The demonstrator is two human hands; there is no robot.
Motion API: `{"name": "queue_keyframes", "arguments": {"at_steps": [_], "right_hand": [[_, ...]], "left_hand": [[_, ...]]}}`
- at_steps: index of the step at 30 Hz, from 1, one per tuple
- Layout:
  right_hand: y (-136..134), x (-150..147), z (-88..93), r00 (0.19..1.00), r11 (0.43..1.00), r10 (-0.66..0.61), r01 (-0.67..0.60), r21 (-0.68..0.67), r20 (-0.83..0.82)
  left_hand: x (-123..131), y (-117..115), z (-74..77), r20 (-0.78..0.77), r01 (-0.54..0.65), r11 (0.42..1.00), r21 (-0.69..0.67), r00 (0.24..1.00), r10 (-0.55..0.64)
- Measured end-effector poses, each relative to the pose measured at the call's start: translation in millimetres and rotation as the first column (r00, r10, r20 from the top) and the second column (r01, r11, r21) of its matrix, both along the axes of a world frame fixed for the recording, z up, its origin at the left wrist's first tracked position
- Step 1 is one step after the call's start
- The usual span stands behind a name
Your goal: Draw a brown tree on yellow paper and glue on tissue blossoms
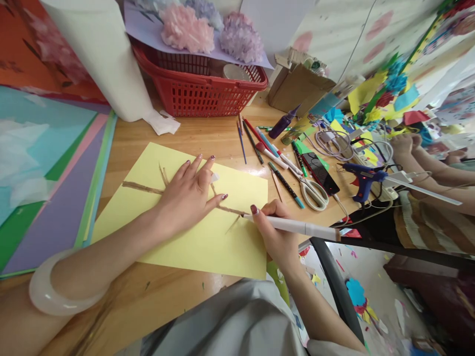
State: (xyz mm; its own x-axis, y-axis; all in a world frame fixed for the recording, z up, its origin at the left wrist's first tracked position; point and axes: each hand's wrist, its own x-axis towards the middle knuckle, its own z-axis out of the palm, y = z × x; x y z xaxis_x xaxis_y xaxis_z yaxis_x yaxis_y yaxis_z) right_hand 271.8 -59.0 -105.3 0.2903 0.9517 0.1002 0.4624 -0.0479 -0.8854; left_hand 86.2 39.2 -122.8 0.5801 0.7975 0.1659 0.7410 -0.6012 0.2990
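On bench (208, 136): yellow sheet (208, 247) flat. Left hand (189, 195) spread open, palm pinning sheet. Right hand (272, 230) closed round white pen (297, 227), tip on brown line (143, 188), just right of left thumb. Pen axis runs rightward, past sheet edge.

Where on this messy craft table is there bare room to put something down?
Bare wood shows on the table between the yellow sheet and the red basket, and along the near edge below the sheet. The left hand lies flat on the sheet; the right hand holds a white pen. To the right it is crowded: pens, scissors, glue gun.
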Motion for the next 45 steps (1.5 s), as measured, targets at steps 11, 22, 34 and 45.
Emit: {"name": "queue_keyframes", "arguments": {"at_steps": [11,22,34,45], "right_hand": [[-1,-2,-2.0,0.992,0.993,0.111,-0.109,-0.035,0.065],[1,-1,-1.8,0.993,0.997,0.076,-0.077,0.007,0.090],[-4,0,-1.9,0.983,0.982,0.182,-0.181,-0.054,0.029],[-4,-8,0.0,0.986,0.988,0.156,-0.157,0.009,0.065]], "left_hand": [[1,0,1.4,-0.009,-0.008,1.000,-0.010,1.000,0.008],[0,0,0.8,-0.014,-0.009,1.000,-0.005,1.000,0.009],[0,0,-0.4,-0.020,-0.004,1.000,0.009,1.000,0.004],[-1,0,0.6,-0.005,-0.001,1.000,0.024,1.000,0.001]]}}
